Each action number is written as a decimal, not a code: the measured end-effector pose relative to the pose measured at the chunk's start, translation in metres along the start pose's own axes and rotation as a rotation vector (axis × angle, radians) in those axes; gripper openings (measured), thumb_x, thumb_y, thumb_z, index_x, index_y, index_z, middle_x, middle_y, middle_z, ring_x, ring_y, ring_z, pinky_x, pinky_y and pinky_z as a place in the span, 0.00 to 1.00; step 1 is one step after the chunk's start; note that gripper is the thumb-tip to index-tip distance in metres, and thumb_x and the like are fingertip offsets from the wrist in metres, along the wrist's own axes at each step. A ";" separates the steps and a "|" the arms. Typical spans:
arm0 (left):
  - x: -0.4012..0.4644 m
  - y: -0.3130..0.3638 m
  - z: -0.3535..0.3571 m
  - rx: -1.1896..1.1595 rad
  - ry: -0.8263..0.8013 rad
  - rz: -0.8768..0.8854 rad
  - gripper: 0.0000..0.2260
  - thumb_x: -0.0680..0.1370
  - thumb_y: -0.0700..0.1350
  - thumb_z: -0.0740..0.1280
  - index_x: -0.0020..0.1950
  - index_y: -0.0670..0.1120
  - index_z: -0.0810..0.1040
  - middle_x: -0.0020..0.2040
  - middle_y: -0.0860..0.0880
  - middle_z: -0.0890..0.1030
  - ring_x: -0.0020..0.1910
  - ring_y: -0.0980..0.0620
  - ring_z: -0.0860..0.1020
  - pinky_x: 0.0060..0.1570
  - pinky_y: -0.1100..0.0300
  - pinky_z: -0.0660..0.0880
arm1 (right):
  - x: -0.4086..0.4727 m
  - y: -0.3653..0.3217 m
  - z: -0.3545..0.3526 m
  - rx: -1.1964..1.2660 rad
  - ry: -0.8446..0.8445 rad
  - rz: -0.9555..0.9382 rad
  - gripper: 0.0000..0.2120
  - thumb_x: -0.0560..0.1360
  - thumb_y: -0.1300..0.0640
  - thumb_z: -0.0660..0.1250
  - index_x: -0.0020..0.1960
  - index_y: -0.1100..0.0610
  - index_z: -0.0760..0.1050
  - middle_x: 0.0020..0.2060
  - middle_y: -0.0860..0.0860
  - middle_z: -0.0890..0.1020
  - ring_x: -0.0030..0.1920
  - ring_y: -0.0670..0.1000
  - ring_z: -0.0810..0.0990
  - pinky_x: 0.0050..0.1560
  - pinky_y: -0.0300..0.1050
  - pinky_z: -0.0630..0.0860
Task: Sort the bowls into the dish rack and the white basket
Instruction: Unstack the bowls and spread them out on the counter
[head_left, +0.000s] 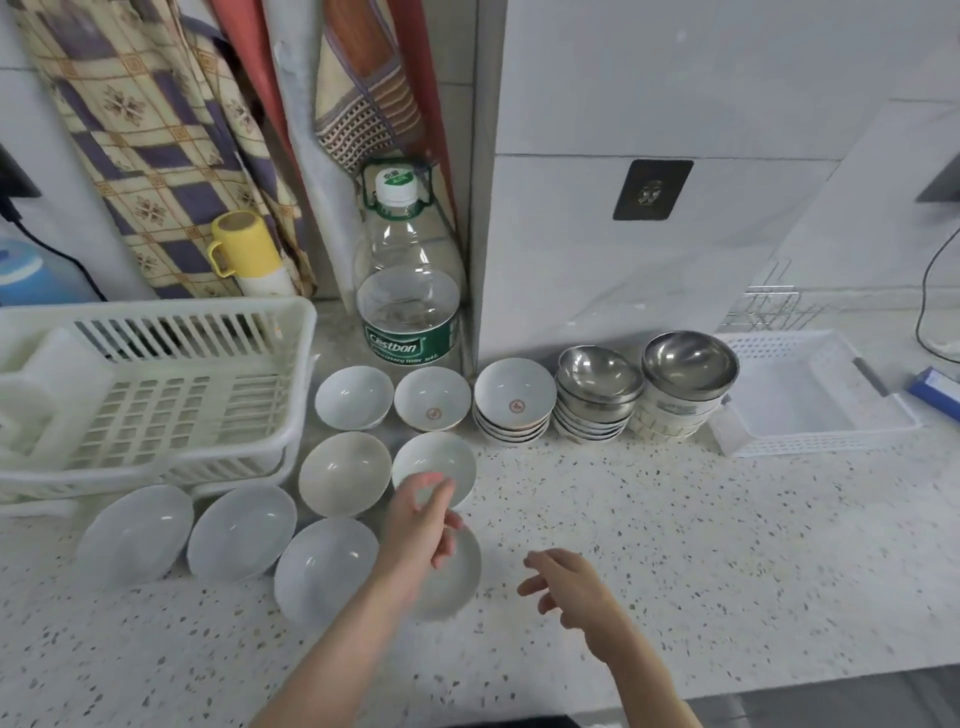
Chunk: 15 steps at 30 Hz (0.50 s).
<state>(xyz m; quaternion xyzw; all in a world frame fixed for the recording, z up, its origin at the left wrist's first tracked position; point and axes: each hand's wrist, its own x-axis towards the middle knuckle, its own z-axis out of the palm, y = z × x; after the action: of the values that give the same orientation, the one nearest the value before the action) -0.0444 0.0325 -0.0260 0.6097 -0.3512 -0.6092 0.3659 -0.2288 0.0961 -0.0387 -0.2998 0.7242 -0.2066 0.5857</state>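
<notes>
Below frame centre, left hand (423, 519) hovering loose-fingered over nearest white bowl (457, 577), right hand (566, 587) just right, empty, fingers relaxed. Dish rack (156, 395) far left, nearer the left hand; white basket (810, 400) far right.

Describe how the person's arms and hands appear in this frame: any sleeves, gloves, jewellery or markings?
Both forearms are bare as far as the bottom edge of the frame, with no sleeve or cuff in view. The left hand and the right hand wear no gloves, and no ring, watch, bracelet or other marking shows on either. Motion blur softens the fingers, so very small details cannot be ruled out.
</notes>
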 end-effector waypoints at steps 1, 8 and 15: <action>0.013 0.008 0.013 0.033 -0.013 -0.009 0.14 0.79 0.51 0.66 0.64 0.51 0.70 0.32 0.46 0.81 0.20 0.53 0.71 0.19 0.64 0.63 | 0.005 -0.005 -0.011 -0.007 0.005 -0.008 0.09 0.79 0.50 0.62 0.52 0.54 0.77 0.38 0.49 0.85 0.27 0.45 0.75 0.25 0.36 0.62; 0.081 0.049 0.077 0.198 0.029 -0.049 0.34 0.79 0.52 0.63 0.78 0.61 0.47 0.41 0.43 0.82 0.22 0.53 0.73 0.21 0.63 0.66 | 0.041 -0.046 -0.061 0.019 0.024 -0.081 0.07 0.80 0.52 0.61 0.52 0.53 0.77 0.42 0.50 0.85 0.32 0.47 0.76 0.27 0.38 0.64; 0.109 0.046 0.083 0.222 0.128 -0.024 0.22 0.80 0.44 0.62 0.74 0.55 0.65 0.34 0.44 0.81 0.17 0.56 0.68 0.18 0.64 0.63 | 0.058 -0.057 -0.069 0.060 -0.007 -0.113 0.06 0.80 0.51 0.62 0.49 0.49 0.77 0.42 0.49 0.85 0.32 0.46 0.76 0.28 0.37 0.67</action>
<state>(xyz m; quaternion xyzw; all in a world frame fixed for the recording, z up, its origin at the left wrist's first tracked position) -0.1259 -0.0862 -0.0379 0.6881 -0.3850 -0.5308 0.3106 -0.2922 0.0117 -0.0280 -0.3231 0.6975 -0.2599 0.5844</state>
